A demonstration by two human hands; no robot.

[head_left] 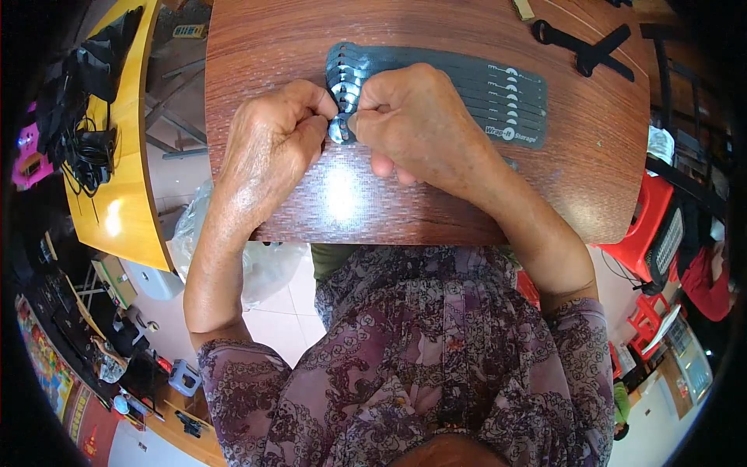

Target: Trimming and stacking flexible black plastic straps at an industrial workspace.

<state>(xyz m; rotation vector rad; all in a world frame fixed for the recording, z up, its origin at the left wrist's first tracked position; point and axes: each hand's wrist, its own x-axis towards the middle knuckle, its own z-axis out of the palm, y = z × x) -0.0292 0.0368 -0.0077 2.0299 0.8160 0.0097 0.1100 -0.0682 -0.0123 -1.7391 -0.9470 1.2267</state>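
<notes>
On the brown wood-grain table point(272, 47) lies a row of dark grey hook-and-loop straps point(467, 74), overlapping one another, with pale print near their right ends. Their rounded left ends carry shiny eyelets. Both hands meet at the nearest strap end, where a silvery ring-like piece point(341, 129) shows between the fingertips. My left hand point(274, 128) pinches the left side of that end, thumb against curled fingers. From the other side my right hand point(416, 117) pinches the same end and covers the straps' middle. The fingers hide how the shiny piece sits on the strap.
Crossed black straps point(595, 50) lie at the table's far right. A yellow table point(117, 187) to the left holds a heap of black straps point(93, 148). A clear plastic bag point(264, 272) is below the table's front edge. Red stools point(642, 226) stand at the right.
</notes>
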